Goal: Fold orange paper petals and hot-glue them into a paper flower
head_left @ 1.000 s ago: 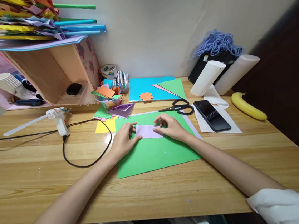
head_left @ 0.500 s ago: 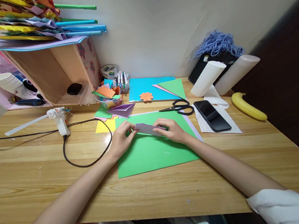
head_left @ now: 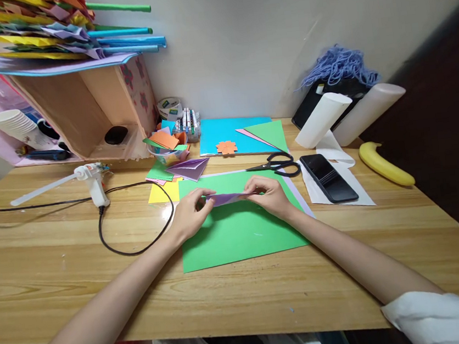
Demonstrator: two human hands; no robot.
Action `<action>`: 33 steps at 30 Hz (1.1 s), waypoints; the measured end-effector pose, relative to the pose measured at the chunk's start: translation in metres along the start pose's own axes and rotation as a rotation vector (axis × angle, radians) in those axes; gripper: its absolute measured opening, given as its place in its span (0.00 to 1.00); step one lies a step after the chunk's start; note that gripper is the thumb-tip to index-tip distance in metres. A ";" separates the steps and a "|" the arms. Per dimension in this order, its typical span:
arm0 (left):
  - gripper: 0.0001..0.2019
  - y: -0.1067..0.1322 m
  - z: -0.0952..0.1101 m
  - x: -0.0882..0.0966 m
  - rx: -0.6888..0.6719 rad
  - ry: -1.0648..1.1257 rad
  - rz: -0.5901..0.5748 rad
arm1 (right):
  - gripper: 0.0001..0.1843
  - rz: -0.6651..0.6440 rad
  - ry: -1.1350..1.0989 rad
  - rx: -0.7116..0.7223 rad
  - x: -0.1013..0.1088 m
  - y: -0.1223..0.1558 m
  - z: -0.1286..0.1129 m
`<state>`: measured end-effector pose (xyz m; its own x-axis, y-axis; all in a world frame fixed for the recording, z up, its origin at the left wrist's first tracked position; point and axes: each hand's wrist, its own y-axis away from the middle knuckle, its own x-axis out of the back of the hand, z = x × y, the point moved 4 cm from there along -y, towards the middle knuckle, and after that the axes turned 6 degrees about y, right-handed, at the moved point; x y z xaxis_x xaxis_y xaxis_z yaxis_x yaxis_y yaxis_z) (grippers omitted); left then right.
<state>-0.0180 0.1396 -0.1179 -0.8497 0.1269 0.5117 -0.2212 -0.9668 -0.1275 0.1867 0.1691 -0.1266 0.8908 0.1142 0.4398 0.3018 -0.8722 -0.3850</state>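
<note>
A folded piece of purple paper (head_left: 229,198) is stretched between my two hands, just over a green sheet (head_left: 242,234). Its left end is pinched in my left hand (head_left: 194,210), and my right hand (head_left: 268,194) pinches the right end. I see it nearly edge-on, so its folds are hard to make out. Another folded purple paper (head_left: 191,169) lies beyond my left hand. Black-handled scissors (head_left: 280,164) rest at the green sheet's far right corner. An orange paper flower (head_left: 227,148) sits on a blue sheet (head_left: 208,133) farther back.
On the left stands a white glue gun (head_left: 93,184) with a looping black cord (head_left: 139,252). A tub of paper scraps (head_left: 168,146) is beside a pink box (head_left: 138,94). To the right are a phone (head_left: 328,178), white rolls (head_left: 323,121) and a banana (head_left: 385,165).
The purple paper has tipped from showing its flat face to a thinner, nearly edge-on strip. My right hand has shifted slightly right, its fingers now at the paper's end.
</note>
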 end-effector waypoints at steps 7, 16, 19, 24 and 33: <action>0.10 -0.003 -0.004 -0.004 -0.070 -0.090 -0.010 | 0.16 -0.111 -0.098 -0.050 -0.005 0.000 0.000; 0.20 -0.001 -0.008 0.000 -0.008 -0.108 0.103 | 0.10 0.022 0.412 0.259 -0.005 0.007 -0.028; 0.22 0.003 -0.012 -0.002 0.069 -0.122 0.160 | 0.18 -0.118 0.570 0.476 -0.024 0.019 -0.044; 0.24 0.012 -0.004 -0.013 0.115 -0.190 0.073 | 0.11 -0.213 0.640 0.510 -0.038 0.023 -0.039; 0.10 0.010 0.022 -0.001 -0.440 -0.386 -0.020 | 0.16 -0.411 0.112 0.330 -0.012 0.000 -0.012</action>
<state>-0.0088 0.1249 -0.1007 -0.6258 -0.0251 0.7795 -0.4835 -0.7718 -0.4130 0.1715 0.1624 -0.1224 0.6404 0.3475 0.6849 0.7248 -0.5686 -0.3891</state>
